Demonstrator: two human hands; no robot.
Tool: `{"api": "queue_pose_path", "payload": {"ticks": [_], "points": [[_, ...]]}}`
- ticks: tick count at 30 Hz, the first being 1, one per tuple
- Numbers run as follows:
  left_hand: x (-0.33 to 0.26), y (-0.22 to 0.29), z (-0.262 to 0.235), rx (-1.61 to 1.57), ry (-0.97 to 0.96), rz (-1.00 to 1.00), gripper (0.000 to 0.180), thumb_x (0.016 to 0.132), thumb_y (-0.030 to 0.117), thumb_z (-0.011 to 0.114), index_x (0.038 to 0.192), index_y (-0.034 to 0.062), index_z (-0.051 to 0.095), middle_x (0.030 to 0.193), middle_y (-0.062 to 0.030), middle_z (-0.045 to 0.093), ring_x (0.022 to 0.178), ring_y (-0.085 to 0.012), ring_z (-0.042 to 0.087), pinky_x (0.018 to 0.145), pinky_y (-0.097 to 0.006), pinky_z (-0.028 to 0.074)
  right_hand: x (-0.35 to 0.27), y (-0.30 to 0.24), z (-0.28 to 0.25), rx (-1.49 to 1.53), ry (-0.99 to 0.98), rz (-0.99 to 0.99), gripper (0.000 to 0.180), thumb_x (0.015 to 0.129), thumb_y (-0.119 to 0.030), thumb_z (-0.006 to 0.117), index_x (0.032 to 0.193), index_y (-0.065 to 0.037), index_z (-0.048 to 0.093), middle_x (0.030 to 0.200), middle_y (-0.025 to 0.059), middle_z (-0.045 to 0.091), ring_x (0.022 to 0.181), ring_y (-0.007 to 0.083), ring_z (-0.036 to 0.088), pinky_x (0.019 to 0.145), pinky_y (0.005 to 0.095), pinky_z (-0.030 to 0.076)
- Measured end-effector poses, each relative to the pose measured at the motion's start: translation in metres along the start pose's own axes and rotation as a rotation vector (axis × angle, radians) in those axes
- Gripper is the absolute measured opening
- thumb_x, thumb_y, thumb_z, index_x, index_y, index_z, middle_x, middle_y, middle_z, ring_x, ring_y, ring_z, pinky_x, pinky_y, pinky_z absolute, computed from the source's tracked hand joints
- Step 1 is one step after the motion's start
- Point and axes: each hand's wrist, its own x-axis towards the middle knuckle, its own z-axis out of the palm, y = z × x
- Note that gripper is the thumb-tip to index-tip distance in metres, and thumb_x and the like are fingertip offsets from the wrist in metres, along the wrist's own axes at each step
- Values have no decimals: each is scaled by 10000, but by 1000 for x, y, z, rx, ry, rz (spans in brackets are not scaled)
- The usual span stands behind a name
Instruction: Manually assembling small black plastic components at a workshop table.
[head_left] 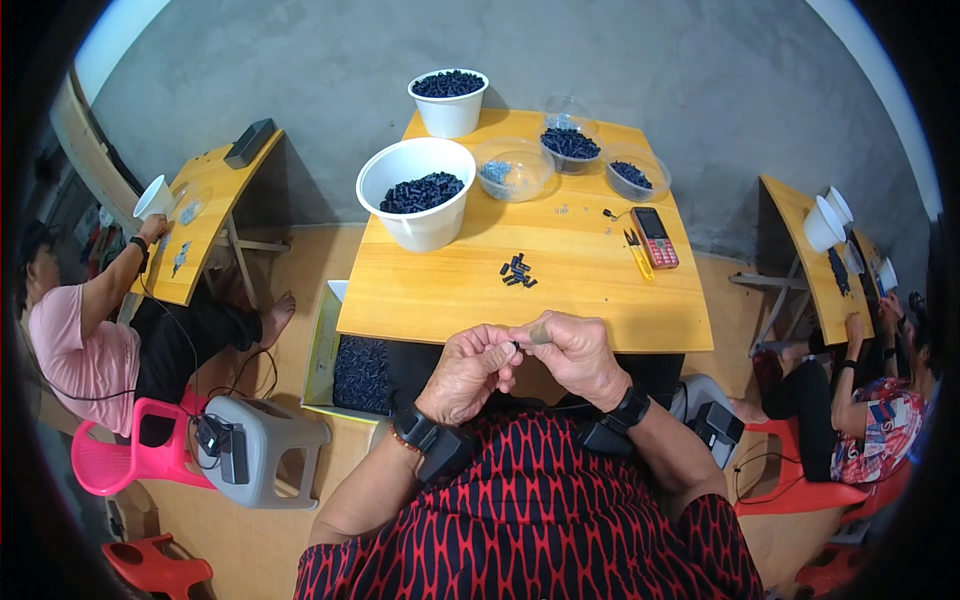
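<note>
Just over the table's near edge, my left hand (466,372) and my right hand (580,357) meet at their fingertips. A small black part (516,346) shows between them, pinched by the left thumb and fingers. The right hand is closed as well, its fingertips against the left ones, and what lies inside its pinch is hidden. A tan wrap (539,331) covers part of the right thumb. Beyond the hands, a loose pile of short black cylindrical pieces (517,271) lies on the wooden table (440,305).
White tubs of black pieces (414,230) (449,115) stand at the left back. Clear bowls hold silvery bits (516,190) and black pieces (570,160) (632,187). Yellow-handled snips (640,258) lie beside a red phone (655,240). A box of black pieces (362,375) sits on the floor. People work both sides.
</note>
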Motion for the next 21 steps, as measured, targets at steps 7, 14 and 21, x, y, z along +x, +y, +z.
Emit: {"api": "queue_pose_path", "payload": {"ticks": [7, 14, 21], "points": [[0, 2, 4, 39, 56, -7, 98, 976, 110, 631, 1031, 29, 622, 844, -46, 659, 613, -86, 572, 542, -222, 495, 3, 0, -5, 6, -51, 1, 144, 877, 63, 669, 1007, 17, 712, 982, 119, 736, 886, 184, 715, 786, 279, 566], [2, 2, 9, 78, 109, 53, 93, 968, 135, 650, 1011, 55, 630, 841, -22, 644, 641, -81, 563, 544, -223, 467, 4, 7, 0, 349, 20, 173, 147, 856, 80, 674, 998, 45, 679, 990, 155, 683, 930, 199, 701, 825, 300, 569], [3, -2, 4, 103, 143, 105, 86, 963, 120, 655, 996, 44, 636, 825, -14, 633, 653, -80, 564, 543, -222, 460, 6, 10, -4, 105, 7, 94, 75, 845, 44, 718, 865, 34, 647, 895, 98, 680, 813, 140, 672, 710, 265, 539]]}}
